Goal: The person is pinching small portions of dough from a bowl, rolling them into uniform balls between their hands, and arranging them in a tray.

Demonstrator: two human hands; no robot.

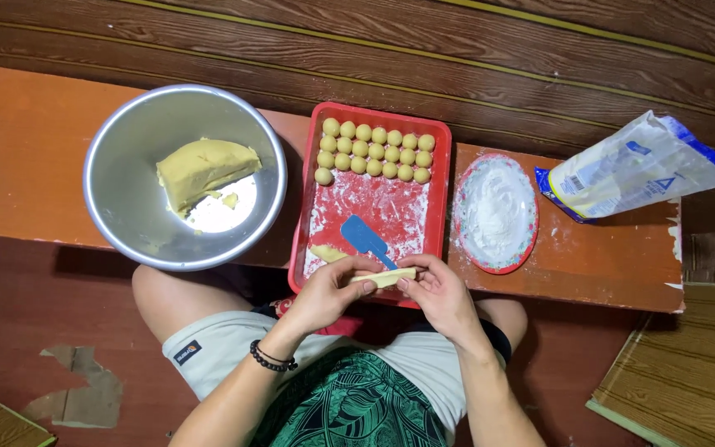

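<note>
a metal bowl (126, 207) with a dough block (204, 170) sits toward the bench's left end. over the red tray's (304, 223) near edge, the left hand (328, 294) and right hand (436, 294) pinch a dough strip (386, 278) at its ends, fingers closed on it. this looks like portioning; pinching off an even piece likely comes next. dough balls (374, 151) fill the tray's far edge, a blue scraper (366, 237) mid-tray.

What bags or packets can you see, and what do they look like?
Flour bag: lying on its side at the right end of the orange table, beside the plate of flour; crumpled, see-through white with blue edges.
Small dark label: on the person's light shorts; rectangular.
</note>
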